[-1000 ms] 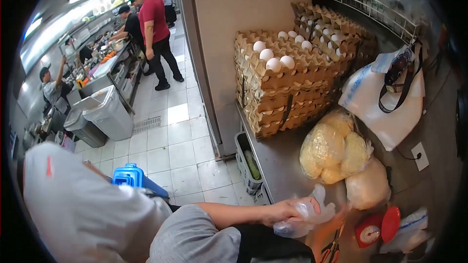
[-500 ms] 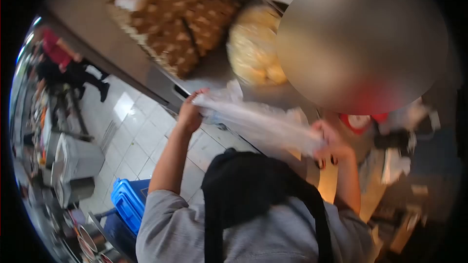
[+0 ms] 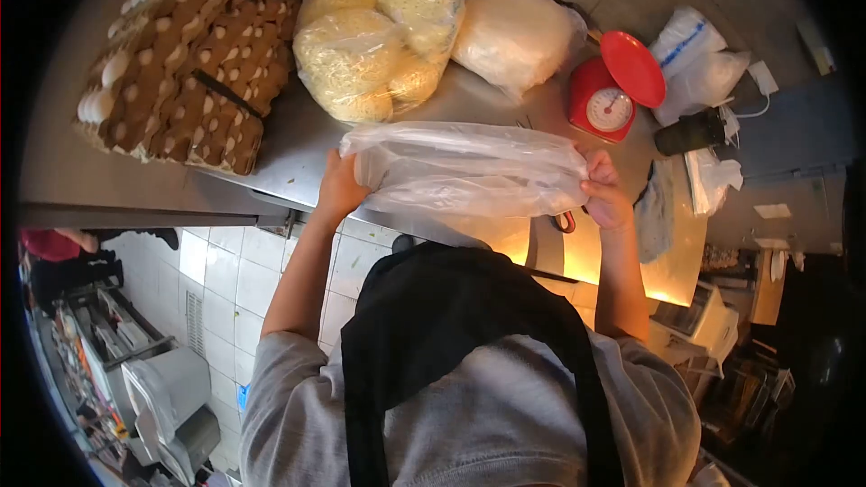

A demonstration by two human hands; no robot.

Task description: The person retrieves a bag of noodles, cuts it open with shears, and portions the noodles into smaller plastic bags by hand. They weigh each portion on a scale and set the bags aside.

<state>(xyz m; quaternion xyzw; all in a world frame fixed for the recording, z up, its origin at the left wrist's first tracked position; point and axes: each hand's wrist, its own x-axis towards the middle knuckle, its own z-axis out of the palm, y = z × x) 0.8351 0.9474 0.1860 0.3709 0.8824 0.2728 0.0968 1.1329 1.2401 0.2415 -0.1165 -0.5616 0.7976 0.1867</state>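
A clear plastic bag (image 3: pixel 469 167) is stretched sideways between my two hands, over the front edge of the steel table (image 3: pixel 280 149). My left hand (image 3: pixel 344 188) grips its left end, and my right hand (image 3: pixel 606 191) pinches the right end with the thumb on top. Behind the bag sit a big clear bag of pale yellow, shredded-looking food (image 3: pixel 361 45) and a bag of white contents (image 3: pixel 514 32). A red dial scale (image 3: pixel 603 101) with a tilted red pan stands beyond my right hand. Under the bag's right end shows a red-handled tool (image 3: pixel 565 222), partly covered.
Stacked egg trays (image 3: pixel 194 63) stand at the back left, a dark stick-like thing lying across them. To the right are a black cylinder (image 3: pixel 690 133), more plastic bags (image 3: pixel 699 59) and a grey cloth (image 3: pixel 657 212). Grey bins (image 3: pixel 171 392) and another person (image 3: pixel 68 261) are at the far left.
My view has turned, bringing the table and the scale into fuller sight. Both hands still hold the bag, which now lies more level and spread wider. The blue bin has nearly left the view.
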